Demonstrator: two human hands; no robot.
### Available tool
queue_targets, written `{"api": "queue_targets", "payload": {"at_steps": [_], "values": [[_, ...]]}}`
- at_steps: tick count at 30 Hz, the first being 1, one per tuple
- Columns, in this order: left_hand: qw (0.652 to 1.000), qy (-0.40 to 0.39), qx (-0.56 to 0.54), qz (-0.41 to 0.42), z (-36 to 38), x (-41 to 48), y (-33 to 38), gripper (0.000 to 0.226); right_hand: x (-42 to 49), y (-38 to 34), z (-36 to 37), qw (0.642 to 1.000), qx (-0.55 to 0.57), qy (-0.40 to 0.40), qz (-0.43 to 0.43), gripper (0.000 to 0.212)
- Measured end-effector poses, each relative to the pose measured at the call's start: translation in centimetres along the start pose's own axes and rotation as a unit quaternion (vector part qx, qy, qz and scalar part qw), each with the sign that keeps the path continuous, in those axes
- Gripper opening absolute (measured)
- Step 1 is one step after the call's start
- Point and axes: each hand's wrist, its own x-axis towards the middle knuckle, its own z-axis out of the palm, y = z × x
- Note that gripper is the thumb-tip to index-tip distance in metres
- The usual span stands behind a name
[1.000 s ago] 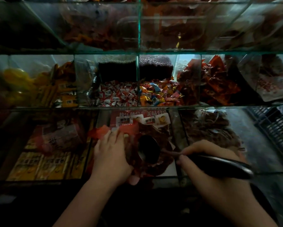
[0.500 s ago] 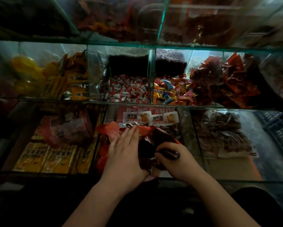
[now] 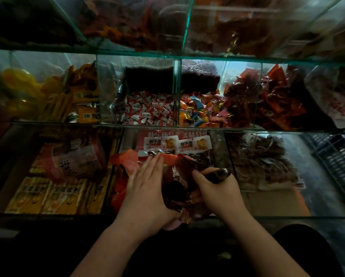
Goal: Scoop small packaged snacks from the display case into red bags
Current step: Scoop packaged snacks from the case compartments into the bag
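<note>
In the lower middle compartment of the glass display case (image 3: pixel 221 152), my left hand (image 3: pixel 145 190) holds a red bag (image 3: pixel 127 159) open. Its fingers lie straight along the bag's outer side and the thumb is underneath. My right hand (image 3: pixel 217 192) grips the black handle of a scoop (image 3: pixel 217 174). The dark scoop bowl (image 3: pixel 173 189) points down into the bag's mouth, among small brown packaged snacks (image 3: pixel 197 159). What lies in the bowl is too dark to make out.
Two white-labelled packs (image 3: pixel 177 143) lie behind the bag. Yellow boxes (image 3: pixel 53 194) fill the left compartment, brown packets (image 3: pixel 263 162) the right. The shelf above holds red-white candies (image 3: pixel 147 108), mixed bright candies (image 3: pixel 201 110) and red packets (image 3: pixel 267 100). A dark crate (image 3: pixel 335 156) stands far right.
My right hand has swung left and in, tipping the scoop from level to pointing down into the bag. My left hand has stayed on the bag. The view has shifted slightly.
</note>
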Motion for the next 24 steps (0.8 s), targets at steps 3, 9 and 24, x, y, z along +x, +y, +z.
{"api": "queue_targets", "payload": {"at_steps": [3,9,24], "values": [[1.000,-0.004,-0.004,0.015,0.2,-0.3,0.4,0.143,-0.1,0.2,0.1,0.995,0.089,0.024,0.037,0.017],[0.999,0.002,-0.031,-0.007,-0.2,-0.1,0.1,0.145,-1.6,-0.1,-1.8,0.983,0.168,0.059,0.051,0.022],[0.985,0.127,-0.086,0.074,-1.4,-1.3,1.2,0.098,-5.5,-0.5,-8.7,0.925,0.341,0.143,0.082,0.026]]}}
